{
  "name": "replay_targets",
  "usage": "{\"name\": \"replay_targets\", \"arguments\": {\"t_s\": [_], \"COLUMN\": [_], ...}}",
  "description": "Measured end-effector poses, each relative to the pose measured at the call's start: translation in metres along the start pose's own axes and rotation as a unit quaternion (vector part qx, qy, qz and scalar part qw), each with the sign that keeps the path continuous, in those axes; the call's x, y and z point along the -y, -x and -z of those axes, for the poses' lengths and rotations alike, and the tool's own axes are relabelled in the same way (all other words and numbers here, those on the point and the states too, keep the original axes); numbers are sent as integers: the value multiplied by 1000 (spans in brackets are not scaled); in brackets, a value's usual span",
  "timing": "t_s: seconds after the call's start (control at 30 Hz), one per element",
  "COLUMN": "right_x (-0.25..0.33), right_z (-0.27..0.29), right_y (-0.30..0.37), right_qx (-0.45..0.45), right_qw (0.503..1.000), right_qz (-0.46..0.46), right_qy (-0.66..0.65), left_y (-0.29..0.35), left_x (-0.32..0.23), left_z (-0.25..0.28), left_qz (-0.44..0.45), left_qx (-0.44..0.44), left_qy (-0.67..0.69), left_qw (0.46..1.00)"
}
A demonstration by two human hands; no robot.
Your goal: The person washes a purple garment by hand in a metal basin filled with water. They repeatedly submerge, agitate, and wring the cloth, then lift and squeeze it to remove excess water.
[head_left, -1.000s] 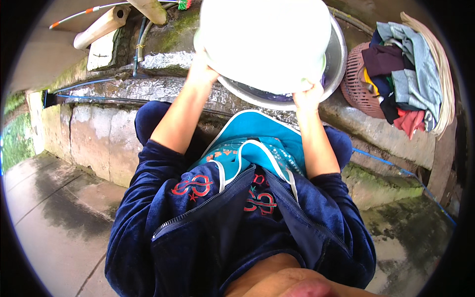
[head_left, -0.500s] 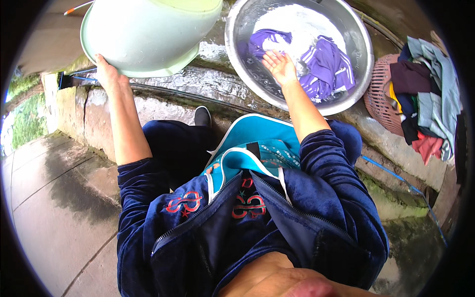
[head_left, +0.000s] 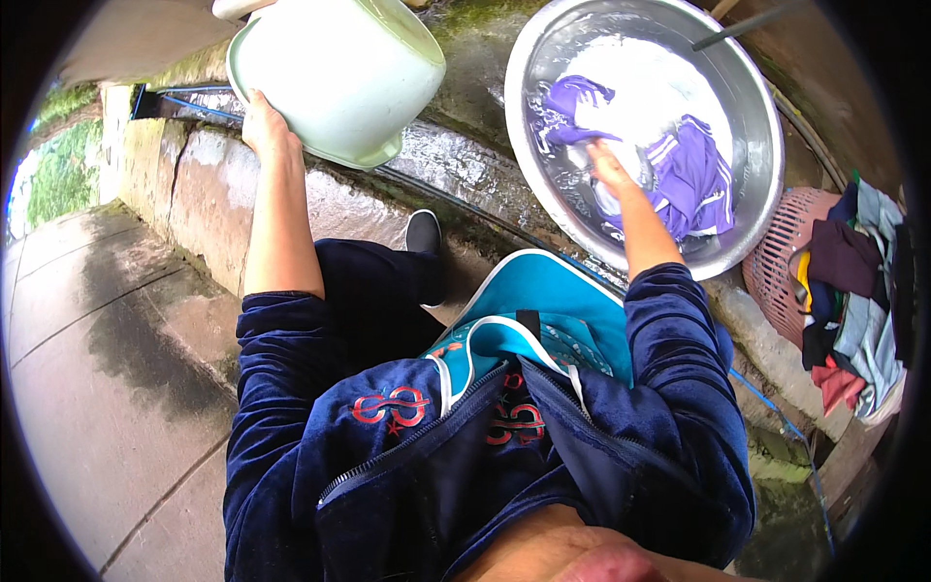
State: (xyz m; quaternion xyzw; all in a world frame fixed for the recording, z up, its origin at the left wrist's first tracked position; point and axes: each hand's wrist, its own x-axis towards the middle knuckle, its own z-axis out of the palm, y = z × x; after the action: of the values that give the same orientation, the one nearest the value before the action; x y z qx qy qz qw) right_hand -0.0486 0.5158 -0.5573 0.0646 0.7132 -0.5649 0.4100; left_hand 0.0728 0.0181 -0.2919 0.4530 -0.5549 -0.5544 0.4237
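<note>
My left hand (head_left: 270, 131) grips the rim of a pale green plastic basin (head_left: 339, 73), lifted and tipped on its side at the upper left. My right hand (head_left: 611, 170) reaches into a wide metal basin (head_left: 521, 92) at the upper right. Its fingers are drawn together at the edge of a purple garment (head_left: 582, 97) and appear to pinch it; they are slightly blurred. Beside them lies more purple cloth with white stripes (head_left: 693, 179), wet and bunched up. White suds or white cloth (head_left: 640, 73) fill the basin's far part; which it is I cannot tell.
A pink slatted basket (head_left: 781, 252) heaped with dark, grey and red clothes (head_left: 844, 257) stands at the right. A dark pole (head_left: 747, 24) crosses the metal basin's far rim. Wet stone ledges (head_left: 465, 160) carry a thin hose. Concrete paving (head_left: 116, 388) lies at the left.
The view has shifted, so most things sit farther right. The green basin is turned more upright. My right hand has gone from palm up with spread fingers to narrowed fingers at the purple cloth.
</note>
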Motion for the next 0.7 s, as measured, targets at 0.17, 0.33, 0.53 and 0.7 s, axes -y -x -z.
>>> {"name": "replay_targets", "arguments": {"t_s": [0.17, 0.33, 0.53, 0.7], "right_x": [24, 51, 2, -63], "right_z": [76, 97, 29, 9], "right_y": [-5, 1, -12, -15], "right_qx": [-156, -355, -179, -194], "right_qw": [982, 883, 807, 815], "right_qz": [13, 20, 46, -73], "right_qy": [-109, -305, -560, -541], "left_y": [-40, -74, -81, -72], "left_x": [24, 48, 60, 51], "left_z": [22, 39, 45, 47], "left_qz": [72, 91, 68, 87], "left_qx": [-40, -49, -24, -22], "left_qy": [45, 101, 76, 80], "left_qw": [996, 990, 995, 993]}}
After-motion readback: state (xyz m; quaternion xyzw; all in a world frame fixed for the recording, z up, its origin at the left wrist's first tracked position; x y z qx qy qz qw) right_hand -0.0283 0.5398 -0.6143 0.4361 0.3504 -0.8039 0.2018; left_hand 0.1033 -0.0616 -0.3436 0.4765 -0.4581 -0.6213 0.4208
